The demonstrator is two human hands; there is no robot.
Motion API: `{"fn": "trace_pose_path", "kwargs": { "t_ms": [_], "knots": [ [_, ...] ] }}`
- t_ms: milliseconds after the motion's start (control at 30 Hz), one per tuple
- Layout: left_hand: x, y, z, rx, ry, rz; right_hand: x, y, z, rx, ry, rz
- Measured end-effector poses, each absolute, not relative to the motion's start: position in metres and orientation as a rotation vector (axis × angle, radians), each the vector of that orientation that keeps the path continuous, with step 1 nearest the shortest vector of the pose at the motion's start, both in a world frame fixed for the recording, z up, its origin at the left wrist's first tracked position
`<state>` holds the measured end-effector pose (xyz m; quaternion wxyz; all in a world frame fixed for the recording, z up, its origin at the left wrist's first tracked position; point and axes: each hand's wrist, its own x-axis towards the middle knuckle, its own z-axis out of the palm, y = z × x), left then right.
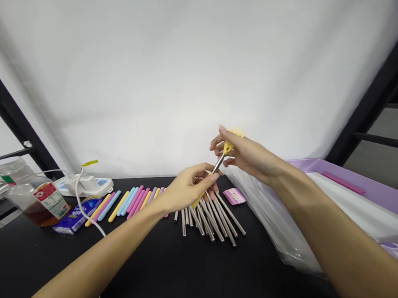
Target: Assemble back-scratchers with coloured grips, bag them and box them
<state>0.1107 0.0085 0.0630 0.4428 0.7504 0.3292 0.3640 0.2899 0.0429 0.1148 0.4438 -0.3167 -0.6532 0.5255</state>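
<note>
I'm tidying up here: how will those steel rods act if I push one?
The steel rods look smooth and round, so they'd probably roll when nudged. Being thin metal, they're likely stiff. They lie overlapping, so one may drag its neighbours.

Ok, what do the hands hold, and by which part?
The right hand pinches a metal rod by its yellow head; the left hand seems to grip a yellow stick near one end.

hands: left hand [188, 190], right hand [248, 157] — 2 | yellow-ended metal tube [220, 162]: 1 | loose metal tubes [210, 222]: about 12 | pastel sticks [128, 203]: about 12 | jars [36, 199] — 1
</note>
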Motion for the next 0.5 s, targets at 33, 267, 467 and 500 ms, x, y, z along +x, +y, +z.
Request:
{"fn": "trace_pose_path", "kwargs": {
  "t_ms": [33,267,467,500],
  "knots": [
    [0.107,0.011,0.062,1.9,0.874,0.917,0.297,0.047,0.113,-0.868,-1.648,1.273],
    [0.089,0.03,0.052,2.452,1.196,0.978,0.343,0.059,0.12,-1.172,-2.056,1.327],
    [0.094,0.029,0.05,2.804,1.2,0.852,0.331,0.059,0.111,-1.097,-2.543,1.031],
    [0.096,0.028,0.049,2.829,1.207,0.838,0.327,0.059,0.109,-1.061,-2.588,1.014]
  ]
}}
